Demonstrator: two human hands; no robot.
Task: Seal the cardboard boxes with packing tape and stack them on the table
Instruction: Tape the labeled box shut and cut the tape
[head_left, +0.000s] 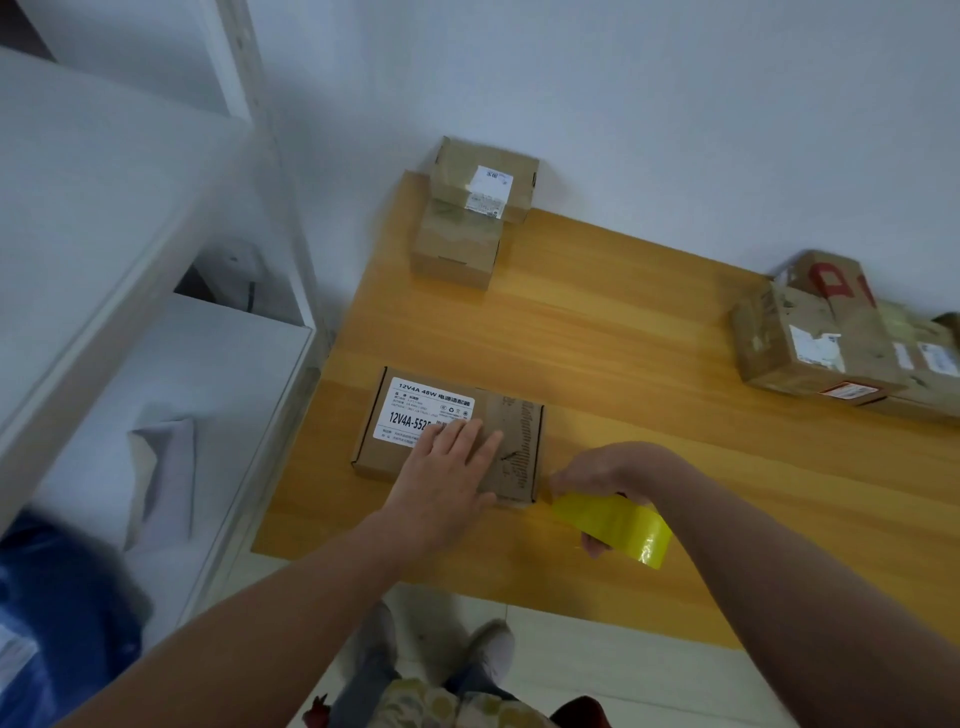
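A flat brown cardboard box with a white printed label (519, 436) lies near the lower-left corner of the orange wooden table (649, 364), a little left of the frame's centre. The left hand (447, 473) lies flat on its lid, fingers straight and close together, pressing down. Just right of the box's lower-right corner, the right hand (597, 473) curls round a roll of yellow packing tape (618, 525). Whether a free end is already stuck to the cardboard I cannot tell.

The likely trouble is the light box sliding or swinging round when the tape is pulled taut, since only the flat palm anchors it. The palm also covers the middle of the lid, so a strip run across could catch the fingers or land crooked and miss the seam. A loose end might fold back on itself too.

In the upper centre, two small brown boxes (483, 182) are stacked against the wall. A pile of worn cartons (815, 343) sits at the right edge — well apart from the work.
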